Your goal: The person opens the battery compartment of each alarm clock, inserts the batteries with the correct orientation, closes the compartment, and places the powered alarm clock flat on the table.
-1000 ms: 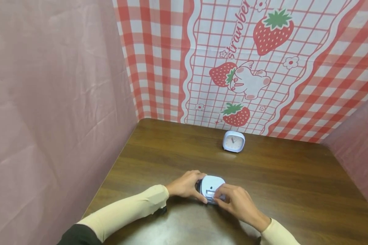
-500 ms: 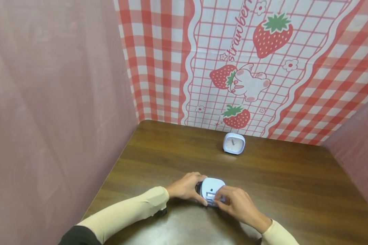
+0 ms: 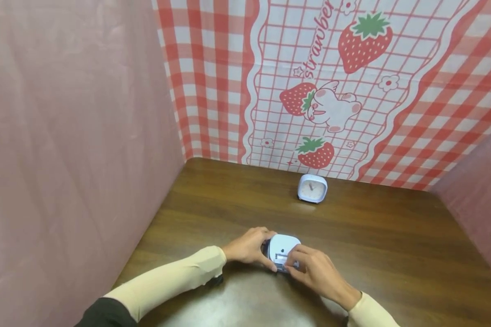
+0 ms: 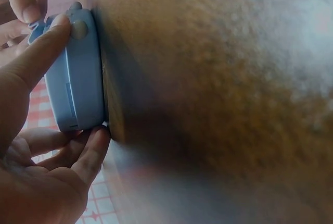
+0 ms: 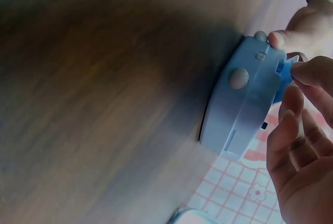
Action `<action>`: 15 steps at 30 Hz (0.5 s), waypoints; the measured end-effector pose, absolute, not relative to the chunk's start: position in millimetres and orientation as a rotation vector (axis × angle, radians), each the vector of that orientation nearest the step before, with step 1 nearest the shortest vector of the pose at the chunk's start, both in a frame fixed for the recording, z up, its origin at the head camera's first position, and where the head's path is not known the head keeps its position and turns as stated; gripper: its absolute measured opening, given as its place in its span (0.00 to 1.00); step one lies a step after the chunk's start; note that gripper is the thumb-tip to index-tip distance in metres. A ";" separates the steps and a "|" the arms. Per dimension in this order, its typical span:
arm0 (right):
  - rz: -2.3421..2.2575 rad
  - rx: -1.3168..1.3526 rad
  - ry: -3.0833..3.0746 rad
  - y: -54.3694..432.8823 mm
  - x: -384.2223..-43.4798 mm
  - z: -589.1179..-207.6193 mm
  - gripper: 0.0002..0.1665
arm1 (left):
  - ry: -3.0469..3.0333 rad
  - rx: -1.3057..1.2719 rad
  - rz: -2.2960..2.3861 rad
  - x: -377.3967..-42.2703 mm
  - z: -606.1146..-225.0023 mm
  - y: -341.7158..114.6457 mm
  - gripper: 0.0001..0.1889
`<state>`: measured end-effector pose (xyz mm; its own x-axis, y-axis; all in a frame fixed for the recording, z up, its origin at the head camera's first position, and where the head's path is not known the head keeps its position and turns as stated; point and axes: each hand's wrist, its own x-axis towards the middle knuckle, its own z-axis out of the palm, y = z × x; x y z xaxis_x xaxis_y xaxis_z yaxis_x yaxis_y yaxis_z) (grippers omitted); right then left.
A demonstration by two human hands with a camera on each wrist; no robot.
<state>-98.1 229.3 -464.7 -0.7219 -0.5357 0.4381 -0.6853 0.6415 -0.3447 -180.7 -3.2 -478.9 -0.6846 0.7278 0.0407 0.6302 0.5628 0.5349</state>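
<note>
A pale blue alarm clock [image 3: 285, 243] lies face down on the table, its back with the battery compartment [image 3: 281, 258] turned up. My left hand [image 3: 247, 247] grips its left side, thumb at the footed edge and fingers at the opposite edge in the left wrist view. Two round feet show on the clock's side [image 5: 237, 99] in the right wrist view. There, my right hand [image 5: 307, 151] pinches a small blue battery cover [image 5: 283, 84] between thumb and finger, tilted up at the compartment. In the head view my right hand's fingers hide part of the compartment.
A second pale blue clock [image 3: 312, 189] stands upright near the back of the wooden table [image 3: 212, 200], facing the person. Behind it hangs a red checked strawberry cloth [image 3: 229, 91]. Pink cloth [image 3: 86, 136] walls off the left side, with more pink cloth [image 3: 474, 204] at the right.
Both hands keep their places on the clock, which stays put. The pale strip showing at the battery compartment looks slightly narrower, and the head view has shifted a little up and down.
</note>
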 end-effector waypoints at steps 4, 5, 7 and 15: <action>0.766 0.951 -2.541 228.9 -100.1 -464.3 0.16 | 2.610 1.133 0.786 -181.5 -478.4 -2.8 0.53; 0.762 0.934 -2.541 228.9 -100.4 -464.2 0.16 | 2.611 1.135 0.785 -182.0 -478.4 -2.7 0.53; 0.716 0.906 -2.549 229.0 -100.9 -464.2 0.15 | 2.614 1.134 0.781 -182.5 -478.3 -2.5 0.53; 0.628 0.873 -2.568 227.4 -101.0 -466.1 0.13 | 2.605 1.146 0.778 -180.0 -474.4 -3.5 0.53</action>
<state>-101.0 227.4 -466.1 -0.7465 -0.4812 0.4595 -0.6390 0.7110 -0.2936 -180.0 -3.5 -474.4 -0.6831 0.7295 0.0353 0.6293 0.5634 0.5353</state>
